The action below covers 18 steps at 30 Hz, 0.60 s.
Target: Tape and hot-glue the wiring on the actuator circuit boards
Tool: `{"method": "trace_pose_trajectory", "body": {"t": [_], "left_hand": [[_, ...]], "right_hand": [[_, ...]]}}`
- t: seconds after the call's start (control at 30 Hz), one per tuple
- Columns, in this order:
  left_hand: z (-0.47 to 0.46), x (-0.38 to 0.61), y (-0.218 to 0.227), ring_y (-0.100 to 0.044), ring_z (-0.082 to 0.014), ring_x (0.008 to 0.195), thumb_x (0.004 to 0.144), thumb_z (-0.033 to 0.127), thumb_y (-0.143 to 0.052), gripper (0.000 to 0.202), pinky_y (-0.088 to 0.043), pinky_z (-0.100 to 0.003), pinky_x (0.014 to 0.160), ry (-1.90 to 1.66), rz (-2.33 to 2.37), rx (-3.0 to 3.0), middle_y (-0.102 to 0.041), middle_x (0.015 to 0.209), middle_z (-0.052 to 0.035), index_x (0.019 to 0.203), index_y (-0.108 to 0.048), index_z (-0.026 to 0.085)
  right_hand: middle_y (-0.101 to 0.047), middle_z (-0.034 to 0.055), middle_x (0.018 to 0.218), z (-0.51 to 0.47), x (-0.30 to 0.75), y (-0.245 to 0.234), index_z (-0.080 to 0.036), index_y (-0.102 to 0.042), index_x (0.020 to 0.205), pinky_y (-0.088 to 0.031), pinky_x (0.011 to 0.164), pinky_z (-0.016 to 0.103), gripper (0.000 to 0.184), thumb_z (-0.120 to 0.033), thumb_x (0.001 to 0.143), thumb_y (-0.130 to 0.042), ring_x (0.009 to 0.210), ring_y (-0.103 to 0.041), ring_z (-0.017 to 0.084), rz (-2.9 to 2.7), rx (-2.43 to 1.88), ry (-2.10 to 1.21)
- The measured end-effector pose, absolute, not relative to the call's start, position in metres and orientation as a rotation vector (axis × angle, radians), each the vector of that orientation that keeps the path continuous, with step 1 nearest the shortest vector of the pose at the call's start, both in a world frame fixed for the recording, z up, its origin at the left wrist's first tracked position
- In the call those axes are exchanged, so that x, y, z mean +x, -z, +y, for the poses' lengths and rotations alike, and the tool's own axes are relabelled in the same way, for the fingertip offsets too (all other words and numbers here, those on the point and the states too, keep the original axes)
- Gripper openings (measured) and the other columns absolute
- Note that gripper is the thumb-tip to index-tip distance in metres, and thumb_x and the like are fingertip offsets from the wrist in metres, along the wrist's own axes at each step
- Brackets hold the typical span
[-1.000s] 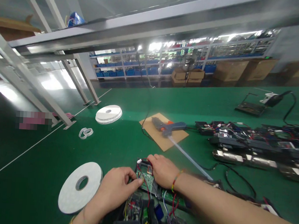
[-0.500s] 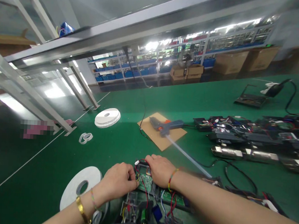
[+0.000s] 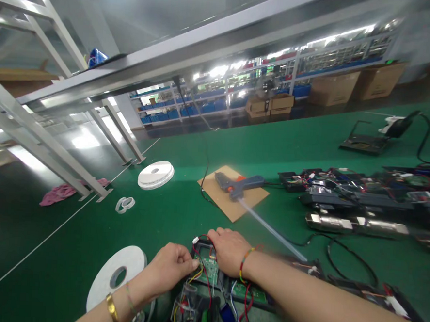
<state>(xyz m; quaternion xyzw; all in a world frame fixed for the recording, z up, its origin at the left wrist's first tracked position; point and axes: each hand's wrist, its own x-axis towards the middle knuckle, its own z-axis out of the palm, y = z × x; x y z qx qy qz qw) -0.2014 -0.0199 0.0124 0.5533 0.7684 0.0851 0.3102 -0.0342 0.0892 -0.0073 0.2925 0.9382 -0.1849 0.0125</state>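
Observation:
A green circuit board (image 3: pixel 211 271) lies in a black plastic housing (image 3: pixel 204 244) at the bottom middle. My left hand (image 3: pixel 174 265) pinches at the board's left edge, where thin yellow wires (image 3: pixel 195 277) run from the fingertips; the exact pinch point is partly hidden. My right hand (image 3: pixel 230 252) is curled over the right side of the same housing and grips it, its fingertips out of sight behind the edge. A red wire with a white plug (image 3: pixel 195 240) loops over the housing's top. Nearer to me is a clear-cased part (image 3: pixel 186 302) with wires.
A blue glue gun (image 3: pixel 240 183) with a long glue stick lies on cardboard (image 3: pixel 230 211). Wired black assemblies (image 3: pixel 338 200) fill the right side. White tape rolls (image 3: pixel 102 280) sit left, with a metal shelf frame (image 3: pixel 90 173) beyond. A black stand (image 3: pixel 363 143) is at back right.
My left fingers have tilted slightly back from the board, and the yellow wires now show below them. My right hand stays on the housing. The whole view has shifted a little.

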Motion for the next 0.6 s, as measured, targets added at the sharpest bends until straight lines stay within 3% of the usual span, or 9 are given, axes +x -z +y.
{"method": "trace_pose_trajectory", "body": {"t": [0.17, 0.33, 0.5, 0.6], "left_hand": [[-0.0212, -0.1984, -0.0180, -0.045, -0.0139, 0.058, 0.074, 0.037, -0.057, 0.021, -0.025, -0.027, 0.054, -0.237, 2.068, 1.506, -0.056, 0.060, 0.0014, 0.070, -0.064, 0.018], [-0.0196, -0.2008, -0.0198, -0.036, -0.0120, 0.054, 0.063, 0.027, -0.051, 0.019, -0.023, -0.027, 0.052, -0.216, 1.904, 1.473, -0.045, 0.054, 0.0040, 0.064, -0.068, 0.019], [-0.0177, -0.2023, -0.0196, -0.030, -0.0114, 0.056, 0.062, 0.036, -0.051, 0.021, -0.022, -0.028, 0.053, -0.242, 1.789, 1.375, -0.037, 0.054, 0.0032, 0.053, -0.055, 0.017], [-0.0164, -0.1978, -0.0187, -0.030, -0.0119, 0.058, 0.063, 0.045, -0.054, 0.030, -0.022, -0.028, 0.054, -0.279, 1.782, 1.307, -0.039, 0.056, 0.0025, 0.055, -0.057, 0.016]], "right_hand": [[-0.066, 0.0162, 0.110, 0.0891, -0.0351, 0.0066, -0.016, -0.060, 0.116, -0.053, 0.083, 0.044, 0.030, -0.020, 0.086, -0.058, 0.104, -0.066, 0.034, 2.913, 0.914, 0.581], [-0.066, 0.0163, 0.111, 0.0886, -0.0346, 0.0068, -0.016, -0.060, 0.116, -0.054, 0.083, 0.045, 0.032, -0.021, 0.085, -0.061, 0.104, -0.066, 0.035, 2.915, 0.921, 0.586], [-0.066, 0.0163, 0.110, 0.0889, -0.0347, 0.0064, -0.016, -0.061, 0.115, -0.054, 0.084, 0.046, 0.029, -0.019, 0.086, -0.058, 0.104, -0.066, 0.035, 2.919, 0.930, 0.595], [-0.066, 0.0159, 0.111, 0.0889, -0.0350, 0.0055, -0.016, -0.060, 0.115, -0.054, 0.084, 0.046, 0.029, -0.019, 0.086, -0.058, 0.105, -0.065, 0.035, 2.915, 0.933, 0.595]]}}
